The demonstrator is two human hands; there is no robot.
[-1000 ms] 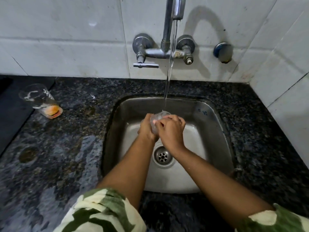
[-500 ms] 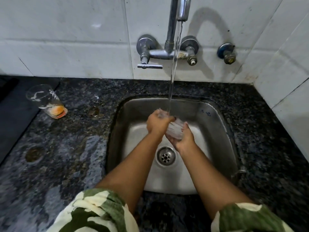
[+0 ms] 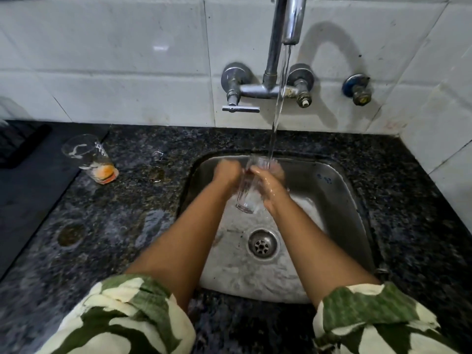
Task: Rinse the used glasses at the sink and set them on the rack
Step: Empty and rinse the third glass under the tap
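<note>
Currently listed: clear ribbed drinking glass [image 3: 247, 194], held upright over the stainless steel sink basin [image 3: 339, 190], mouth up under the thin water stream [image 3: 278, 103] from the chrome wall-mounted tap [image 3: 293, 19], prob. so water fills and flushes the inside. Right hand [image 3: 272, 186], wet, wraps the glass's upper side w/ fingers curled around it, steadying it under the flow. Left hand [image 3: 227, 172] sits curled at the rim on the other side, touching the glass; whether it grips or rubs, cannot tell. Glass base hangs free, above the round metal drain [image 3: 262, 243], so runoff goes straight down. Second item: clear printed glass w/ orange residue at the bottom [image 3: 90, 159], standing on the black speckled granite counter [image 3: 127, 213], left of the sink, well apart, evidently awaiting its rinse. Rack: dark edge at far left may be it, unclear.
</note>
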